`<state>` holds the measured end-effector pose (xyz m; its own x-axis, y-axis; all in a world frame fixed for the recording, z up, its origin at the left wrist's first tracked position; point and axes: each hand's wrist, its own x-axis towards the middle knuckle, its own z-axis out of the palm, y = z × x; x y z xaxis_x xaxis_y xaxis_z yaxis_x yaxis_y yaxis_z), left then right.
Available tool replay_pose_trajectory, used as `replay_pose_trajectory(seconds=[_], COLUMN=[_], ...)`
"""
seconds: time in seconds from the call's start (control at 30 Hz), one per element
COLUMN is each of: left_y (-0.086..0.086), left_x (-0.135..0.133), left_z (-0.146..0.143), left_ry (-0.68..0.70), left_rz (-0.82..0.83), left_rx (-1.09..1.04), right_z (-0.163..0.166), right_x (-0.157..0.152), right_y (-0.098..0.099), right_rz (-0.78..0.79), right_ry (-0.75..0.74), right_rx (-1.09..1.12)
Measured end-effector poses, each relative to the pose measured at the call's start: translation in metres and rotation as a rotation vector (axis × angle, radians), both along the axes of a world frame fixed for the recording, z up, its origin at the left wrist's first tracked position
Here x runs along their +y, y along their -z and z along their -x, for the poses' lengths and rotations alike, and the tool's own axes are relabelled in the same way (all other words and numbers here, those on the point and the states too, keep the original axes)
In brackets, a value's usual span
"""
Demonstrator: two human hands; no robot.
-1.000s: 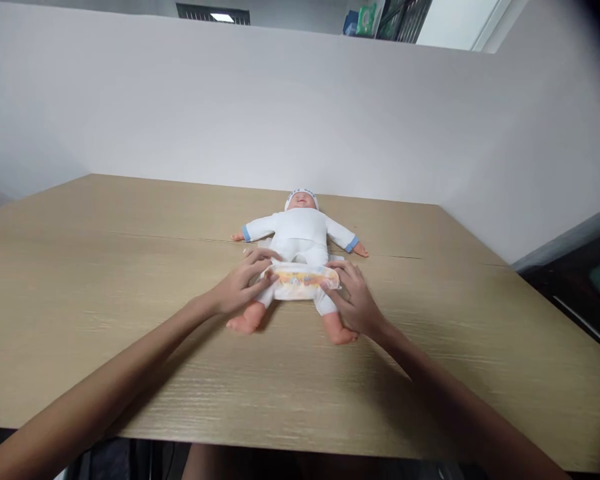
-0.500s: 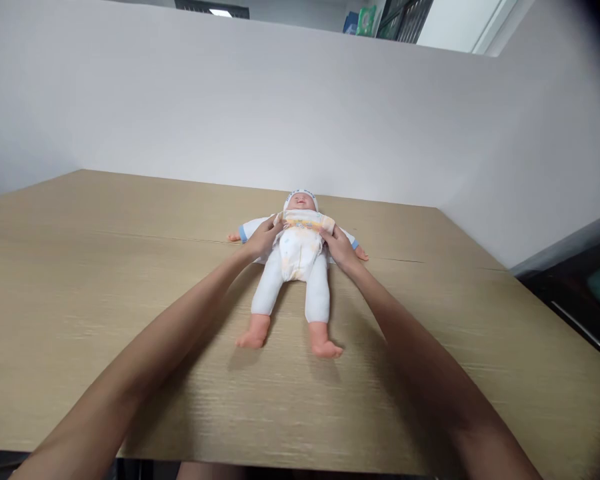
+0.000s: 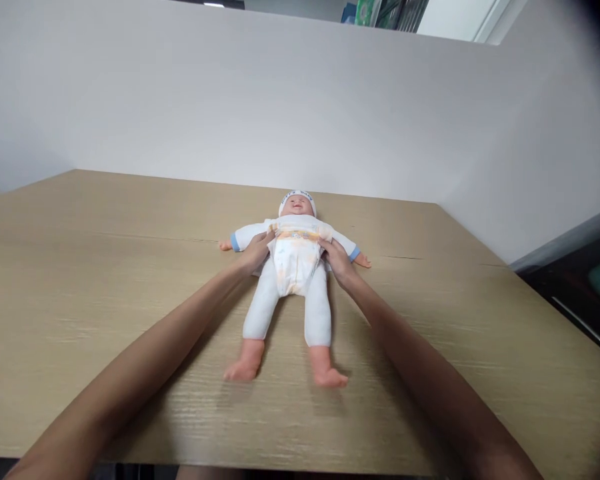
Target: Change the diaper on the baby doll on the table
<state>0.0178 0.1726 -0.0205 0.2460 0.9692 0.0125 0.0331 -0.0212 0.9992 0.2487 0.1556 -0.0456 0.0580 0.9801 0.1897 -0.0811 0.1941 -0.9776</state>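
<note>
A baby doll [image 3: 260, 311] in a white suit and cap lies on its back on the wooden table [image 3: 105, 267], head away from me. A white diaper [image 3: 294, 260] with an orange printed band covers its belly and crotch. My left hand [image 3: 255, 252] grips the diaper's left side at the doll's waist, fingers closed. On the other side my right hand [image 3: 336, 257] pinches the diaper's right edge. The doll's legs stretch toward me with bare feet.
White partition walls [image 3: 230, 100] stand behind and to the right of the table. The table's right edge borders a dark area [image 3: 580, 293] with a teal object. Bare wood lies left and right of the doll.
Both hands carried the diaper's front flap from between the doll's legs up over its belly. The doll's legs, earlier bent, now lie straight toward me.
</note>
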Motion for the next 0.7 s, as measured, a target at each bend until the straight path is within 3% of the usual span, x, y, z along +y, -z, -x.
replay_pose_trajectory(seconds=[0.2, 0.37, 0.6, 0.7], left_y=[0.002, -0.007, -0.018, -0.014], left_x=[-0.038, -0.053, -0.071, -0.072], left_z=[0.013, 0.018, 0.022, 0.022], left_ry=[0.081, 0.186, 0.136, 0.08], left_rz=[-0.018, -0.051, 0.035, 0.014], left_rx=[-0.009, -0.079, -0.02, -0.017], right_z=[-0.003, -0.011, -0.014, -0.003], right_x=[-0.051, -0.071, -0.08, -0.09], right_y=[0.004, -0.002, -0.024, -0.037], right_rz=[-0.006, 0.043, 0.216, 0.164], right_ry=[-0.004, -0.04, -0.066, -0.031], right_rx=[0.023, 0.046, 0.186, 0.111])
